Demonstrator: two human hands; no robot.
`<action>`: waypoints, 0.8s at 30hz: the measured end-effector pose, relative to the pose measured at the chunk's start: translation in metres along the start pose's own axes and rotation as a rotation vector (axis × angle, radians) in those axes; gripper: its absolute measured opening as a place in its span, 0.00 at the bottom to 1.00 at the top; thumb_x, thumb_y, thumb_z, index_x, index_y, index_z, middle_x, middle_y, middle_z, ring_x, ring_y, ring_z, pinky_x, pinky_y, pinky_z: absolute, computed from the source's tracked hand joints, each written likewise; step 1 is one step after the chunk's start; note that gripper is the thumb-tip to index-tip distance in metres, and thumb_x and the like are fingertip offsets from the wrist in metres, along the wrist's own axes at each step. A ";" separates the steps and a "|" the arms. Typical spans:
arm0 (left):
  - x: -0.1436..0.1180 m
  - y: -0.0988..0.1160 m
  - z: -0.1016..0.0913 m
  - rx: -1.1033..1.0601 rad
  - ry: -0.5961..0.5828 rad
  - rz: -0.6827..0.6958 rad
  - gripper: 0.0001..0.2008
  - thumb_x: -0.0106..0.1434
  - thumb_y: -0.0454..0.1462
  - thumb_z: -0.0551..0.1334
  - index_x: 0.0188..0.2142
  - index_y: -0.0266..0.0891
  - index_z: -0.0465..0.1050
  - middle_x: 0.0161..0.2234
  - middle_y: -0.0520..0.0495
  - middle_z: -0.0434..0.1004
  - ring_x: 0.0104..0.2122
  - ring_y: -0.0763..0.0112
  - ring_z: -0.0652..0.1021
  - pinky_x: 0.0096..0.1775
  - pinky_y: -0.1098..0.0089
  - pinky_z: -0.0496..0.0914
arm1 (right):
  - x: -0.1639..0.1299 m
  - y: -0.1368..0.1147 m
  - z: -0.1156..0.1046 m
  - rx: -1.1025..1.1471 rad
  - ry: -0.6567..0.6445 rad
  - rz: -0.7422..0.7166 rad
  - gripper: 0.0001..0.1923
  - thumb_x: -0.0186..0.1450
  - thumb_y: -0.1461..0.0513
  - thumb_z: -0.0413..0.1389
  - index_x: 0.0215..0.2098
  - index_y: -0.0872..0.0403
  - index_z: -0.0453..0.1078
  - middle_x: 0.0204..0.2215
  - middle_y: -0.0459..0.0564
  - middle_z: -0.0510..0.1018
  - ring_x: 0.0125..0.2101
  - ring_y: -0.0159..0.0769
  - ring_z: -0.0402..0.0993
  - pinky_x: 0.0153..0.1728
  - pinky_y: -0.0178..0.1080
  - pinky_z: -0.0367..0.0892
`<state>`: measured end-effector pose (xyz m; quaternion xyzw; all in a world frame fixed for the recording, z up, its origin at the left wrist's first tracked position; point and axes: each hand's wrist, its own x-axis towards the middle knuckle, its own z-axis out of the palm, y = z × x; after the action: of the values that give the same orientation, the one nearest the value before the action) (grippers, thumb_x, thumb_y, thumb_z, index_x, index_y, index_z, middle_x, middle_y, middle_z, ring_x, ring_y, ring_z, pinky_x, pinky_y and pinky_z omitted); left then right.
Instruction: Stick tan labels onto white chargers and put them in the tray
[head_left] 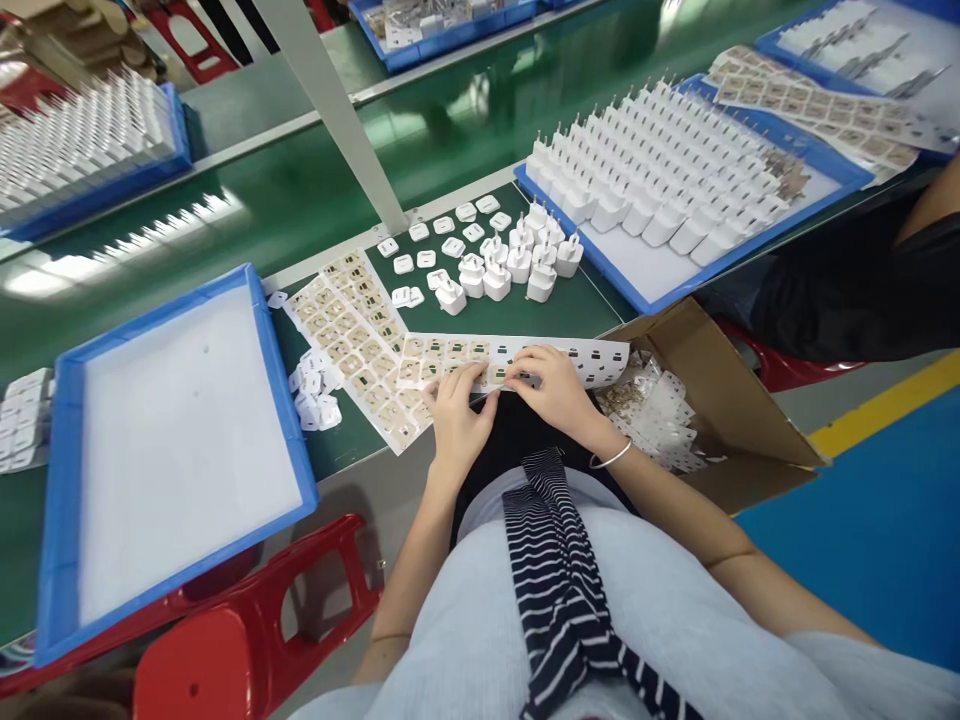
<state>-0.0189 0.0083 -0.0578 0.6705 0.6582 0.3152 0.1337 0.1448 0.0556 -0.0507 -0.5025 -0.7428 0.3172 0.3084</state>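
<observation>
Together, our half-curled left hand and nearly closed right hand pinch the label sheet. We have it at the green bench's near edge, one end by the carton.

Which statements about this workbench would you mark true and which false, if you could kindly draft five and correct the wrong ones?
1. The left hand and right hand are both at the label sheet. True.
2. The open cardboard box is on the person's left. False: it is on the person's right.
3. A white bracelet is worn on the right arm, near the wrist. True.
4. The chair at the lower left of the picture is green. False: it is red.
5. Some loose white chargers stand on the green table, outside the blue-rimmed tray that holds rows of chargers. True.
</observation>
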 end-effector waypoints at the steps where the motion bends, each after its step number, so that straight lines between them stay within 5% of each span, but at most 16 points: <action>1: 0.000 0.000 0.000 0.002 -0.006 -0.003 0.18 0.63 0.33 0.68 0.52 0.46 0.73 0.51 0.48 0.82 0.51 0.60 0.80 0.53 0.60 0.57 | 0.002 -0.001 -0.001 0.034 0.002 0.030 0.07 0.63 0.69 0.61 0.29 0.52 0.76 0.37 0.49 0.81 0.44 0.44 0.75 0.50 0.48 0.62; 9: 0.001 -0.001 0.001 -0.014 -0.006 -0.013 0.21 0.61 0.33 0.68 0.53 0.45 0.71 0.52 0.48 0.81 0.51 0.60 0.79 0.52 0.60 0.58 | 0.020 -0.005 -0.007 0.291 0.027 0.187 0.05 0.58 0.68 0.62 0.25 0.53 0.75 0.26 0.45 0.76 0.31 0.35 0.69 0.36 0.39 0.62; 14: 0.002 -0.003 0.002 -0.019 -0.001 -0.028 0.23 0.60 0.34 0.68 0.55 0.43 0.69 0.53 0.44 0.81 0.50 0.58 0.80 0.53 0.59 0.60 | 0.027 -0.003 -0.024 0.652 0.044 0.299 0.06 0.56 0.60 0.66 0.28 0.54 0.76 0.19 0.42 0.73 0.23 0.30 0.65 0.27 0.36 0.58; 24: 0.005 -0.008 0.001 0.053 -0.001 0.008 0.22 0.63 0.36 0.66 0.57 0.43 0.69 0.53 0.42 0.80 0.50 0.55 0.79 0.54 0.57 0.59 | 0.018 0.032 -0.094 1.031 0.263 0.439 0.10 0.51 0.61 0.71 0.30 0.53 0.78 0.29 0.46 0.85 0.32 0.32 0.83 0.39 0.33 0.76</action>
<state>-0.0247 0.0144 -0.0618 0.6766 0.6634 0.2982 0.1148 0.2295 0.0974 -0.0161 -0.4646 -0.3259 0.6299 0.5302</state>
